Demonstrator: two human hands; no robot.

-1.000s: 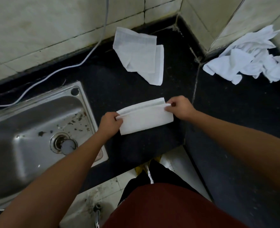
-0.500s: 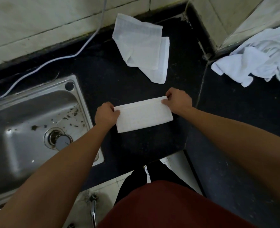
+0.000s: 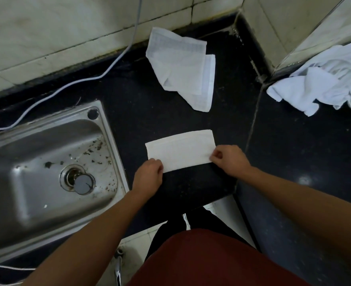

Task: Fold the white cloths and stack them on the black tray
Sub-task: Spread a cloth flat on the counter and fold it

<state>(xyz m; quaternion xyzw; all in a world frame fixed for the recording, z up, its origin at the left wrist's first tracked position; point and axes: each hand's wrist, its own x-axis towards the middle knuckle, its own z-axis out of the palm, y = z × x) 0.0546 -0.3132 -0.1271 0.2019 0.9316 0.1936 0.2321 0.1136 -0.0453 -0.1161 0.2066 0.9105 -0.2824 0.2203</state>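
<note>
On the black table (image 3: 154, 112), folded white cloth (image 3: 180, 150) lies flat, left hand (image 3: 148, 177) and right hand (image 3: 229, 159) pinching its near corners.

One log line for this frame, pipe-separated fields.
phase: folding | left hand: pinches cloth near-left corner | right hand: pinches near-right corner | cloth: folded strip, flat on counter | waiting: crumpled pile, far right

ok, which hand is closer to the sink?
Left. The left hand grips the folded cloth at its near left corner, right beside the sink; the right hand pinches the near right corner, farther off.
</note>
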